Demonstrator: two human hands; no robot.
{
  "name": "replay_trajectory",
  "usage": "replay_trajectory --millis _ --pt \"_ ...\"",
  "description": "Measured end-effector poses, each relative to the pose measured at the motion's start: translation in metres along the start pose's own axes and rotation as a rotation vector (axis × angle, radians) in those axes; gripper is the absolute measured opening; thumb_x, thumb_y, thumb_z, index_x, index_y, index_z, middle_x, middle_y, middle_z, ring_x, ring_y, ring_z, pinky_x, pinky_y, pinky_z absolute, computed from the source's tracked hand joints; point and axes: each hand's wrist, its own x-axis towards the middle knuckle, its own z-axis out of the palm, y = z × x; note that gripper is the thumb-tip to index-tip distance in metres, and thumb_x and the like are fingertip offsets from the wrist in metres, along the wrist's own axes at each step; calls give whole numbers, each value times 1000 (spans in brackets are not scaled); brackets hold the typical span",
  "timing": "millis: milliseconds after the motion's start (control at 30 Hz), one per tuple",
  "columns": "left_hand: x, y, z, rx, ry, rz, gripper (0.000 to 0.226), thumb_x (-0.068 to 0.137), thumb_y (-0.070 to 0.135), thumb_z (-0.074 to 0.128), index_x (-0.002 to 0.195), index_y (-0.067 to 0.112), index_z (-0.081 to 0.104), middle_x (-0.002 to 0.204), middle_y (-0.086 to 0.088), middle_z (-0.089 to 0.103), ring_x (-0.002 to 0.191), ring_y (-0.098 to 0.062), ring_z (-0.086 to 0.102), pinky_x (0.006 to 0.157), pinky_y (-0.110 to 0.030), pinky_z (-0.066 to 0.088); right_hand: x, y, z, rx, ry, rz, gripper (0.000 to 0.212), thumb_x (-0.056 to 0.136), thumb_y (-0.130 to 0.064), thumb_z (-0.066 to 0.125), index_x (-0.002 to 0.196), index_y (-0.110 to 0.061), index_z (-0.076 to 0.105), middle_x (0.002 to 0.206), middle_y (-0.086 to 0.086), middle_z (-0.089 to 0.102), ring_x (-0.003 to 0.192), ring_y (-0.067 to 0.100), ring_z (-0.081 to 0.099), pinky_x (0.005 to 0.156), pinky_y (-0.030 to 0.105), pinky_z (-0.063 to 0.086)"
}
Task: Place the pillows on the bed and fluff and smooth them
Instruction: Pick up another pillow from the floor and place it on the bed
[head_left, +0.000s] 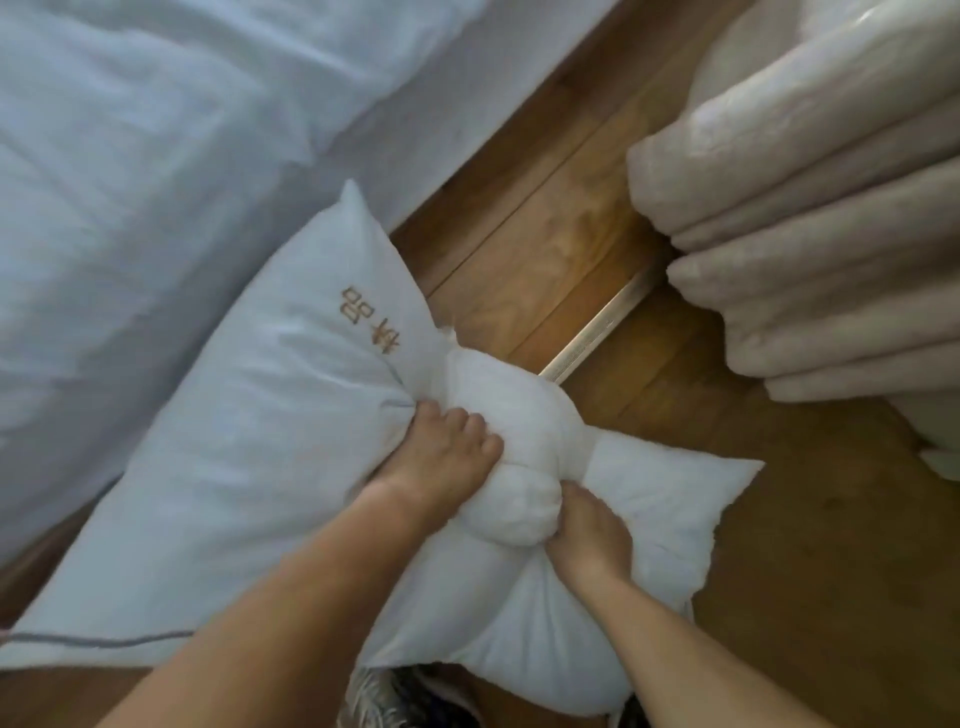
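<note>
A pale blue pillowcase with gold embroidered characters lies across the lower middle, partly over the floor beside the bed. A white pillow sticks halfway out of its open end, bunched into a lump at the mouth. My left hand grips the pillowcase's open edge. My right hand squeezes the bunched pillow just to the right of it. The pillow's far part is hidden inside the case.
The bed with its wrinkled pale blue sheet fills the upper left. Wooden floor runs diagonally between the bed and a stack of folded beige blankets at the right. A shoe shows at the bottom edge.
</note>
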Motion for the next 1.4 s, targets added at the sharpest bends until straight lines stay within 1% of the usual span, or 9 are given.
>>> replay_trajectory --millis 100,433,600,733,867,967,1067,1200,1400 --pt "-38 -7 -28 -112 9 20 21 90 16 50 111 15 52 106 -9 62 97 -32 57 82 -43 40 -43 1 -37 28 -95 -51 5 86 -38 51 86 -36 55 88 -8 67 76 15 60 62 31 48" --pt "-254 -88 -232 -263 86 105 33 82 30 68 112 22 59 108 -3 67 103 -28 61 81 -38 44 -230 -124 -253 -115 -99 -211 20 76 -42 58 92 -31 56 98 -3 69 91 24 62 67 33 46" --pt "-390 -190 -341 -157 278 46 26 74 27 73 96 21 62 96 -1 68 96 -26 63 79 -37 49 -296 -274 -364 -7 -98 -406 27 66 -36 74 86 -27 59 89 -4 69 89 20 64 67 32 44" --pt "-491 -317 -384 20 338 -234 35 70 39 75 98 25 58 101 6 64 102 -21 55 81 -34 37 -315 -441 -392 265 -112 -615 26 53 -30 75 75 -21 64 74 0 71 72 15 66 64 37 50" --pt "-574 -424 -359 132 450 -684 39 81 38 65 117 32 52 119 6 57 116 -24 43 95 -41 30 -307 -603 -369 450 -241 -739 32 62 -25 81 88 -21 63 87 4 71 82 21 67 74 41 55" --pt "-604 -459 -300 -115 342 -1038 58 88 40 56 140 36 32 147 4 37 132 -25 27 110 -52 15 -275 -677 -348 388 -374 -696 41 79 -33 73 111 -14 54 98 6 63 89 24 62 76 37 51" --pt "-608 -460 -223 -378 133 -1142 65 91 45 51 146 36 17 155 2 21 140 -28 15 112 -61 5 -234 -697 -327 67 -348 -709 44 81 -45 66 116 -22 53 101 -5 61 89 12 59 72 28 44" --pt "-614 -465 -153 -637 78 -1213 62 92 45 47 146 35 19 156 1 19 141 -25 13 112 -57 9 -192 -718 -298 -319 -249 -766 48 80 -50 62 119 -27 50 117 -3 60 106 16 57 92 35 44" --pt "-606 -491 -94 -1115 386 -1474 61 89 50 48 144 36 27 152 -1 29 131 -29 34 107 -47 32 -186 -817 -253 -459 -156 -987 65 88 -49 57 141 -23 30 139 7 41 121 26 48 94 40 43"
